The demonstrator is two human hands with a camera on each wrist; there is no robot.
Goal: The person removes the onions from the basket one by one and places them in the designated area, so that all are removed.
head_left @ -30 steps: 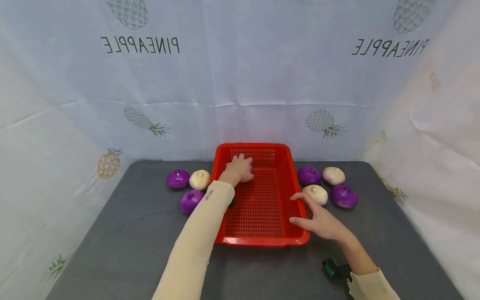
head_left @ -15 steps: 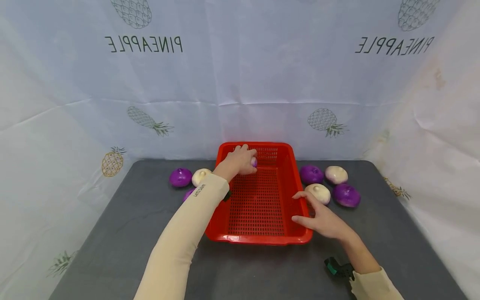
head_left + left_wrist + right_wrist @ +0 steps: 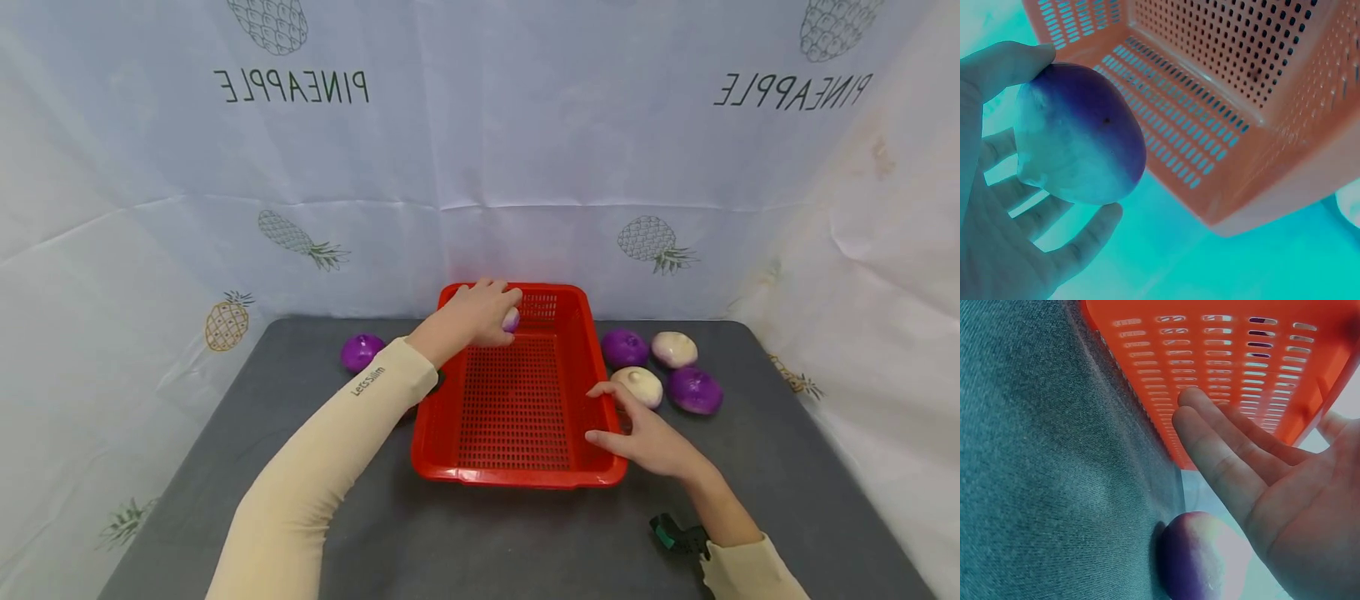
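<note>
- While the head view looks down, the left hand (image 3: pixel 474 315) grips a purple-white onion (image 3: pixel 511 320) over the red basket's (image 3: pixel 517 475) 12 o'clock end; the right hand (image 3: pixel 643 433), fingers straight, presses the basket's 3 o'clock wall on the bench (image 3: pixel 225 467).
- Left wrist: fingers (image 3: pixel 1082 244) curl round the onion (image 3: pixel 1079 134) above the basket (image 3: pixel 1260 112).
- Right wrist: straight fingers (image 3: pixel 1222 444) touch the basket wall (image 3: pixel 1210 356); another onion (image 3: pixel 1200 559) lies at 6 o'clock.

Onions (image 3: pixel 660 371) lie right of basket (image 3: pixel 517 477) (on table (image 3: pixel 225 467)).

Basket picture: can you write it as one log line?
left hand: holds purple-and-white onion above red basket | right hand: straight fingers on basket's right wall | four onions right of basket
</note>
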